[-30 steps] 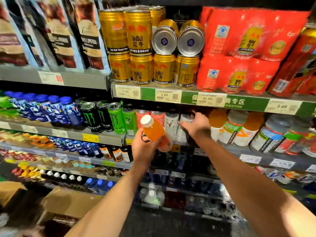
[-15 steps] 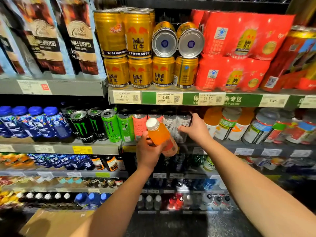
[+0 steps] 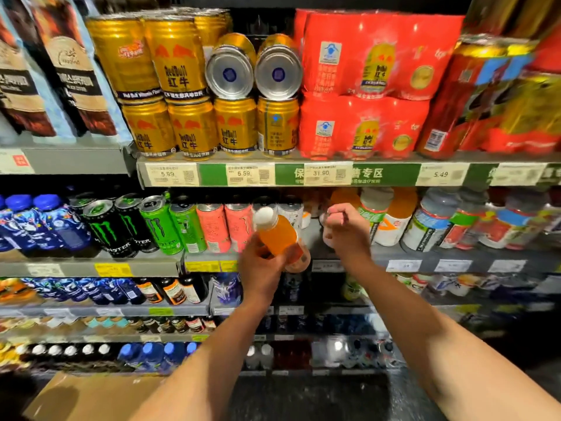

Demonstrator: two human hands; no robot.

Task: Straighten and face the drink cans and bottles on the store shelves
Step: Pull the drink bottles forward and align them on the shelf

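Note:
My left hand [image 3: 261, 268] is shut on an orange drink bottle [image 3: 277, 238] with a white cap, held tilted in front of the middle shelf [image 3: 425, 256]. Just to its right, my right hand [image 3: 349, 232] is curled around a white can [image 3: 327, 240] at the shelf front; the fingers hide most of that can. Another white can [image 3: 293, 212] stands behind the bottle. Pink cans [image 3: 212, 229], green Monster cans [image 3: 185, 226] and black Monster cans [image 3: 106, 229] line up to the left. Orange and white bottles [image 3: 391, 220] stand to the right.
Above, gold Red Bull cans [image 3: 194, 129] are stacked, two of them lying on their sides [image 3: 230, 71], beside red multipacks [image 3: 364, 86]. Blue bottles [image 3: 48, 226] fill the left end. Lower shelves hold more drinks. A cardboard box [image 3: 91, 396] sits on the floor at lower left.
My right hand has come forward and a little right from the row of white cans, with its fingers curled tighter. The orange bottle stays in my left hand, slightly higher against the shelf.

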